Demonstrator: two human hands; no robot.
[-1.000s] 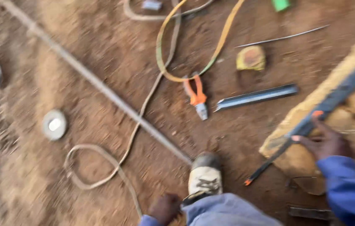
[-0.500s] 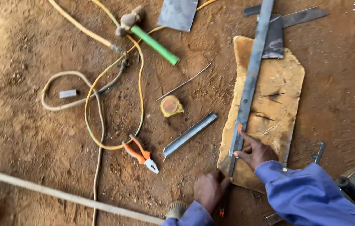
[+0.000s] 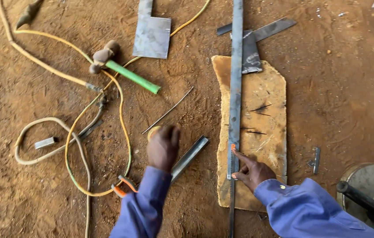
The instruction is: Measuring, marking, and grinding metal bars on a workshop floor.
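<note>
Steel flat bar (image 3: 236, 88) under right hand (image 3: 252, 171); left hand (image 3: 163, 145) over tape measure (image 3: 152, 131).

Even, warm daylight; soft shadows; slight motion blur throughout.

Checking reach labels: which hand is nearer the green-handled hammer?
Left. The left hand is below the green-handled hammer, over the yellow tape measure. The right hand is farther off, on the long steel bar over the flat stone.

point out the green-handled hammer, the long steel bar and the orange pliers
hammer (image 3: 132, 77), head view, middle of its green handle
long steel bar (image 3: 236, 88), head view, mid-length over the board
orange pliers (image 3: 123, 187), head view, orange handles
</note>
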